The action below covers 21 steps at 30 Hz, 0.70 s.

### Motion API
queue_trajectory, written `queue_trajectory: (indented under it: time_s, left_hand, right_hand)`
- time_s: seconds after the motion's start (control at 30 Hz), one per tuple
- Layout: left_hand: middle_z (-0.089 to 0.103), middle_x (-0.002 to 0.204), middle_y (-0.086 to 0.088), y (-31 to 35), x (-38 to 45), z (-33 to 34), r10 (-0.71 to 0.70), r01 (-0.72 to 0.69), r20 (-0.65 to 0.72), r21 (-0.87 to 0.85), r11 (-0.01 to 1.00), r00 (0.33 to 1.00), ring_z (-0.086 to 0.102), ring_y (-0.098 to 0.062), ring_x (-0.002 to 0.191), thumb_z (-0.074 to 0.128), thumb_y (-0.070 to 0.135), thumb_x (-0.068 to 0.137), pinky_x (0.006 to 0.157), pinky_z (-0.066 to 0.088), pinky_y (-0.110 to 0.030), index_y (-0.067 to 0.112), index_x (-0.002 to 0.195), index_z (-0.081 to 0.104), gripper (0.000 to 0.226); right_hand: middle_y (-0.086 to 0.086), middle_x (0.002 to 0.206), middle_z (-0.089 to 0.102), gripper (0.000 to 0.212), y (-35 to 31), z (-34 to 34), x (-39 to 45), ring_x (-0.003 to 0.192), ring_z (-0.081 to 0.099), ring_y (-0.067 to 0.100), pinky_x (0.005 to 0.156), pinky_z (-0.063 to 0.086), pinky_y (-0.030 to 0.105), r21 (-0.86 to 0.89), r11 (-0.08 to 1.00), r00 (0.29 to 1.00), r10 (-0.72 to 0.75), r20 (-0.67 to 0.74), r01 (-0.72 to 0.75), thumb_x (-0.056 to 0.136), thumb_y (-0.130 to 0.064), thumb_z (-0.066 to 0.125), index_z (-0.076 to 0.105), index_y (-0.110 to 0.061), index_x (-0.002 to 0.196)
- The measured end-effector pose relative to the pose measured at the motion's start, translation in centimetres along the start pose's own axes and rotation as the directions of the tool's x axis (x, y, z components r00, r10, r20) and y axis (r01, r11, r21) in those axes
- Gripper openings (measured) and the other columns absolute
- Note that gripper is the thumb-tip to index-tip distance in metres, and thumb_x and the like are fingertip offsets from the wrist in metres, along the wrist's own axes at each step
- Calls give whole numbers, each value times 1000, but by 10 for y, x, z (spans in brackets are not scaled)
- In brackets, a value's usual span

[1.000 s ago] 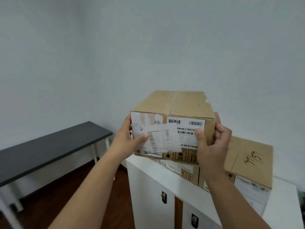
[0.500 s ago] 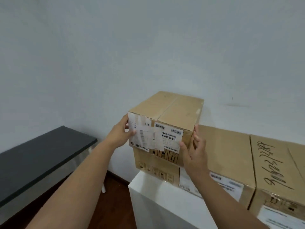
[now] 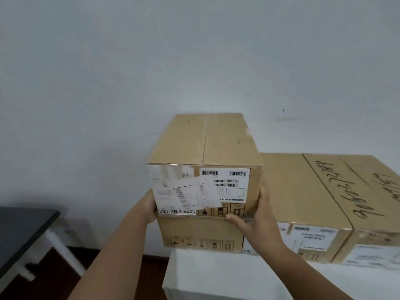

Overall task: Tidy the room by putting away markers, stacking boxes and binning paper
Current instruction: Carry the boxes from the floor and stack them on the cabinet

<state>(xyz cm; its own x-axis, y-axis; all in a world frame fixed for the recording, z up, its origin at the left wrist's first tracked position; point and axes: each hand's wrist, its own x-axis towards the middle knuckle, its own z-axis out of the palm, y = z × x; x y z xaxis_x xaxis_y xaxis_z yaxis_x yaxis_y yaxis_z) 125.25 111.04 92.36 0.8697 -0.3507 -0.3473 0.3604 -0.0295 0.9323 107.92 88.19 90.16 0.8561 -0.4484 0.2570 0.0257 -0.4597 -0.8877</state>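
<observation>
While the white cabinet (image 3: 216, 276) bears a row of boxes, the carried box (image 3: 205, 163) has come down from mid-air onto the lower box (image 3: 201, 234) (stacking looks nearly done). The left hand (image 3: 148, 207) and right hand (image 3: 258, 219) still clasp its lower corners.

Light is soft, even, slightly dim, with a cool grey-blue cast on the wall (image 3: 194, 61). No glare, no hard shadows; only a faint shadow under the top box (image 3: 205, 144) and beside the dark table (image 3: 23, 230). Label print is smeared and unreadable. Table leg and lower left corner are motion-blurred. Wide-angle bend shows at the edges; the right-hand boxes (image 3: 346, 191) splay outward.
</observation>
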Motion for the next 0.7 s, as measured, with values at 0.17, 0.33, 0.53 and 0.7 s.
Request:
queue_trajectory:
  time_s: [0.17,0.33,0.53,0.7]
  left_hand:
    - [76,100,-15,-5,11,18,-59,64,77,-61,996,995,74,-32,88,43,37,100,95,49,-50,12,93,72,39]
    - [76,98,-13,-4,10,49,-61,76,157,-96,992,986,74,-31,87,41,40,98,86,54,-46,17,84,76,45]
    - [71,61,-6,5,12,65,-21,20,109,15,1000,994,71,-22,53,40,29,102,64,54,-35,14,66,61,44]
    - [68,56,-4,8,11,68,16,-19,110,24,1000,994,68,-20,50,41,26,102,54,53,-29,14,65,57,42]
  right_hand:
    - [-8,144,41,115,11,-5,-8,128,49,14,96,52,41,-121,993,993,1,-119,-15,63,-46,84,7,-38,148]
    - [-5,140,48,104,13,-33,-11,126,50,18,100,48,45,-123,990,987,44,-157,-64,64,-39,85,12,-52,136]
    - [-9,138,49,107,18,-37,-12,123,53,14,98,50,42,-123,990,986,50,-156,-69,67,-37,85,9,-49,142]
    - [-7,138,51,109,19,-38,-10,125,53,17,98,50,43,-97,992,984,71,-161,-87,61,-52,81,6,-50,141]
